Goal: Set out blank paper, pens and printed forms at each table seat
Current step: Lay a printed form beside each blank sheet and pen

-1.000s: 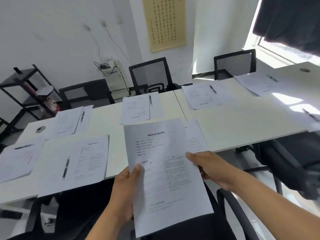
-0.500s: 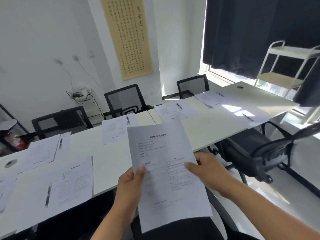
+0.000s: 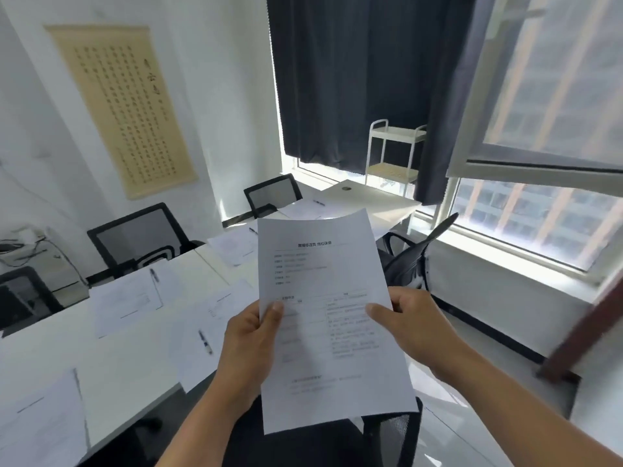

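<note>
Daylight from the big window falls across a long white surface [image 3: 135, 372] that runs away to the left of the person, with black mesh chairs along its far side. Held up in the air in front of the chest is a white printed form sheet [image 3: 323, 318], long axis upright and leaning slightly away. The left hand [image 3: 251, 345] pinches its left edge, thumb on the printed face; the right hand [image 3: 409, 325] grips the right edge the same way, fingers curled behind. Nothing supports the sheet from below. Seats nearby already carry papers, the closest with a dark pen [image 3: 205, 342] lying on them. That surface lies down and left of the sheet, nearer the left hand, so setting it down probably means swinging leftward and lowering.
</note>
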